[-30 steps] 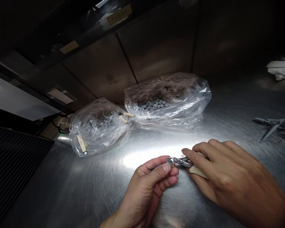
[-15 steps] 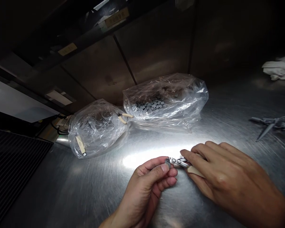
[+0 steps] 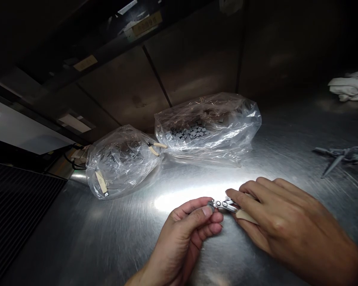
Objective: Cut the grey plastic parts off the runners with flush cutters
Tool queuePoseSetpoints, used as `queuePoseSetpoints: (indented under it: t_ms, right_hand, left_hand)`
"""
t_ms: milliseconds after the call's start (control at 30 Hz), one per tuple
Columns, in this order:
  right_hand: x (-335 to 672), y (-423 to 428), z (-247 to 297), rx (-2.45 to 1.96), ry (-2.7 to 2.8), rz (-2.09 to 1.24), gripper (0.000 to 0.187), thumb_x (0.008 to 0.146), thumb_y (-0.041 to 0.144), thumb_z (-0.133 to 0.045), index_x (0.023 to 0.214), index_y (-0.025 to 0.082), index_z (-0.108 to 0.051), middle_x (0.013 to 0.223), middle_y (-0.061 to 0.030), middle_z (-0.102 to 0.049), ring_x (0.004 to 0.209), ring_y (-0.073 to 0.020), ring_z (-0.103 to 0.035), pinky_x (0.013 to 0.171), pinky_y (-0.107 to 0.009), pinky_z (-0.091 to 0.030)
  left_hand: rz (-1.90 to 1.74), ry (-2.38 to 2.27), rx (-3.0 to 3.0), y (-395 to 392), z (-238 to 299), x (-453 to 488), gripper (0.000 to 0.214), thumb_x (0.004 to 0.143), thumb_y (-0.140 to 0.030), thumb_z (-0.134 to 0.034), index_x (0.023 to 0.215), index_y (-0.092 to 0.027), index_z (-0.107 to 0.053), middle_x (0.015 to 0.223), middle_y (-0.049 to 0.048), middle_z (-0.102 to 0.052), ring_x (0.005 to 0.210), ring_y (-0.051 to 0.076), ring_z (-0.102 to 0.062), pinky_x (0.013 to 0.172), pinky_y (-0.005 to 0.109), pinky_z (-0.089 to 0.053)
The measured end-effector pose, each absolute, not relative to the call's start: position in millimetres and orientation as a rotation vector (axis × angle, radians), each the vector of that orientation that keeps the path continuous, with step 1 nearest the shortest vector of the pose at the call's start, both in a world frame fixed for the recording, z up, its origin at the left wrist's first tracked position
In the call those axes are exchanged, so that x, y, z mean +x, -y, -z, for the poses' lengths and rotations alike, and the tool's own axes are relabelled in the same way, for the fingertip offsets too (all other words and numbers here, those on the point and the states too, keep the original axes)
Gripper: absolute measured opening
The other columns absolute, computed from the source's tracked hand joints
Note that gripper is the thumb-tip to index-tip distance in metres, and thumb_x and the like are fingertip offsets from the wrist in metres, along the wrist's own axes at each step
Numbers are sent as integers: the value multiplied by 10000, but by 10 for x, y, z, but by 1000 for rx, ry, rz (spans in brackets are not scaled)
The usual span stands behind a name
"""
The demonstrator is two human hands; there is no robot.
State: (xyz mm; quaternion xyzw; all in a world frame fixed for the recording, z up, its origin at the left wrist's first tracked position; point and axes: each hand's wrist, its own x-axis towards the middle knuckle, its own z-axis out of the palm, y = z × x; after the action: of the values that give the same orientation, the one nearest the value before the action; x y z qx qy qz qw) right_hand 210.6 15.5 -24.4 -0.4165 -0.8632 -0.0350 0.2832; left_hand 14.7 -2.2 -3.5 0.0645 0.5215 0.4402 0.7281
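Grey block [image 3: 210, 205] pinched in L hand's [image 3: 185, 236] fingertips, at nose of steel pliers [image 3: 226, 205]; R hand [image 3: 286, 218] fingers wrapped round cream grip [image 3: 246, 216], jaws at block, grip force unclear. Plastic bags [image 3: 223, 135] behind, on steel bench [image 3: 107, 238].

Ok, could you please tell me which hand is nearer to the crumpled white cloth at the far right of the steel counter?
The right hand is nearer, lying below and left of the white cloth; the left hand is farther, on the right hand's far side.
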Motion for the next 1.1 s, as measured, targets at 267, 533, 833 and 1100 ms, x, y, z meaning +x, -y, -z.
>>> queuePoseSetpoints:
  t_ms: [267, 533, 833, 1100]
  right_hand:
    - [2107, -127, 272, -1128, 2312, 64, 157, 982, 177, -498, 966, 189, -654, 766, -16, -585, 686, -221, -565, 687, -378, -327]
    - [2123, -143, 259, -1115, 2340, 123, 183, 994, 166, -462, 945, 201, -635, 748, -9, -590, 658, -206, -569, 673, -375, -326]
    - [2150, -137, 288, -1087, 2347, 50, 238, 1008, 146, -416, 1026, 186, -649, 793, -32, -650, 631, -201, -611, 624, -366, -384]
    - [2206, -246, 329, -1182, 2279, -45, 120, 972, 213, -532, 951, 232, -648, 748, 5, -622, 632, -191, -614, 599, -341, -431]
  left_hand:
    - [-967, -1164, 143, 29, 9, 149, 135, 827, 17, -728, 898, -71, -802, 765, 122, -780, 706, 156, -754, 692, 222, -637]
    - [-970, -1157, 157, 27, 37, 144, 133, 815, -1, -752, 919, -68, -801, 774, 125, -780, 716, 161, -754, 702, 231, -637]
    - [-957, -1155, 169, 32, 32, 152, 127, 833, 2, -725, 917, -71, -787, 796, 120, -780, 707, 152, -749, 690, 225, -632]
    - [-955, -1147, 167, 35, 51, 117, 197, 856, -31, -723, 1042, -77, -765, 855, 121, -794, 740, 170, -767, 662, 240, -636]
